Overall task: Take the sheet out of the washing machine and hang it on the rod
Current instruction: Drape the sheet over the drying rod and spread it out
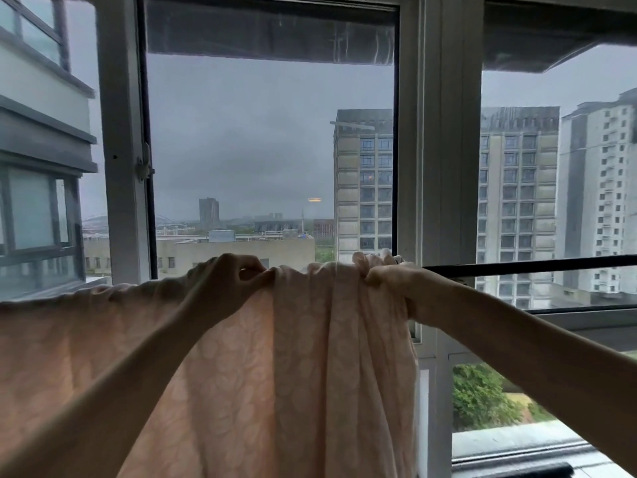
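A pale pink patterned sheet point(303, 357) hangs draped over a dark horizontal rod point(524, 265) in front of the window. The cloth covers the rod from the left edge to about the middle, and only the rod's right part shows bare. My left hand point(227, 274) pinches the sheet's top fold at the centre. My right hand point(389, 274) grips a bunched part of the sheet at its right end, on the rod. Both forearms reach up from the bottom corners.
Directly behind the rod is a large window with a white frame point(437, 167) and a latch point(143, 167) on the left post. Tall buildings and grey sky lie outside. A sill point(517, 457) runs at the lower right.
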Available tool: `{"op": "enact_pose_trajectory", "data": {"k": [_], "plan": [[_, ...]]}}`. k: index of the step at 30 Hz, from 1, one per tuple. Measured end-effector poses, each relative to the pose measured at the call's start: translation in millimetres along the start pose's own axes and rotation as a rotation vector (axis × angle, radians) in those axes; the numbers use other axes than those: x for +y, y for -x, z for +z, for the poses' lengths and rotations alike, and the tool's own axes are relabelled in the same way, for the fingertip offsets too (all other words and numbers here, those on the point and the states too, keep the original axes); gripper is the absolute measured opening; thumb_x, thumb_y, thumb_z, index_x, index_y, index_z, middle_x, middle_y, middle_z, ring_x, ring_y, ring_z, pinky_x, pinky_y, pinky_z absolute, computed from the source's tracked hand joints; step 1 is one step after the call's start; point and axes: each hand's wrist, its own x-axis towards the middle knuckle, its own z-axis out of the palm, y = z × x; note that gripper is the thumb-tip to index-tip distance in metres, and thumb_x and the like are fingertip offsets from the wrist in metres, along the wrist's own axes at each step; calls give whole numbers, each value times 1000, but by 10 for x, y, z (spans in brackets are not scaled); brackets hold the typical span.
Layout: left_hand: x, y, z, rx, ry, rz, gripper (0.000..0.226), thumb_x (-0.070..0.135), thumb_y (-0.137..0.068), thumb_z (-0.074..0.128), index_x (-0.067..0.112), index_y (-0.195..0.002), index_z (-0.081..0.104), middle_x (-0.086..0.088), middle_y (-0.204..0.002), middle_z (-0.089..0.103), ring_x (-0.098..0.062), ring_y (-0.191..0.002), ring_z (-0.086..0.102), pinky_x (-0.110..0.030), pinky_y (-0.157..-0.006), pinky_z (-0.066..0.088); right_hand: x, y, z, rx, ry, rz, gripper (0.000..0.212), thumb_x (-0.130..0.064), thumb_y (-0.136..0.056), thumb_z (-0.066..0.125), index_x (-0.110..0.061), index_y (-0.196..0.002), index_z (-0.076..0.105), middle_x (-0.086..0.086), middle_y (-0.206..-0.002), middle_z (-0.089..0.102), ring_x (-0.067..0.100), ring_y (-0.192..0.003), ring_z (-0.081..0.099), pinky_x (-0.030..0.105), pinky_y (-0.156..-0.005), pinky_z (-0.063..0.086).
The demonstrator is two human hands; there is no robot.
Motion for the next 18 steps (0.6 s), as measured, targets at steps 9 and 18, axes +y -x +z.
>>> {"op": "enact_pose_trajectory", "data": {"k": [9, 18], "plan": [[-26, -13, 41, 35, 51, 36, 44, 74, -74, 41, 38, -75, 67, 17, -72, 67, -11, -75, 62, -28, -71, 45, -131, 52, 115, -54, -124, 100, 5, -11, -94, 55, -11, -98, 57, 8, -90, 56, 22, -87, 57, 39, -95, 49], [40, 32, 24, 55, 40, 61, 55, 82, -74, 37, 39, -85, 70, 16, -80, 70, -13, -78, 62, -29, -73, 44, -459, 160, 20, -65, 259, 94, 12, -14, -88, 66, -23, -91, 59, 10, -128, 55, 23, -117, 54, 31, -98, 48]]}}
